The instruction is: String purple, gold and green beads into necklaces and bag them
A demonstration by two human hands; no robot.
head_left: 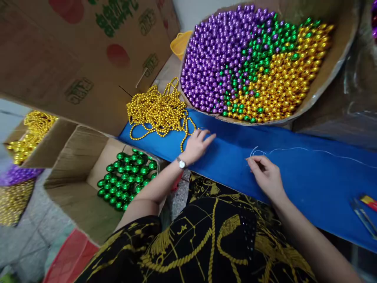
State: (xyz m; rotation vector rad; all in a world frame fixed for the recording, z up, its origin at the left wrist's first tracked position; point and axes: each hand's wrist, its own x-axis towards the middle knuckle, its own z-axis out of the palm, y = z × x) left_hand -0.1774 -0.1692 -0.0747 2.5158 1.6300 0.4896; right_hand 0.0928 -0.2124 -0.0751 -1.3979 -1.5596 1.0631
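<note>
Blurring at the right edge, a tool (363,214) is cut off. Right hand (265,175) is pinching white thread (294,149) mid-frame on the blue surface (318,184); left hand (197,145), fingers spread, is touching gold bead strings (159,112) below the bead tray (324,74).

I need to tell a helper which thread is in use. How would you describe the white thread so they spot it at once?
Start at the blue table surface below the big tray of purple, green and gold beads. The white thread lies across it, running from the right hand toward the right edge. It is thin, pale and bare, unlike the gold bead strands.
</note>
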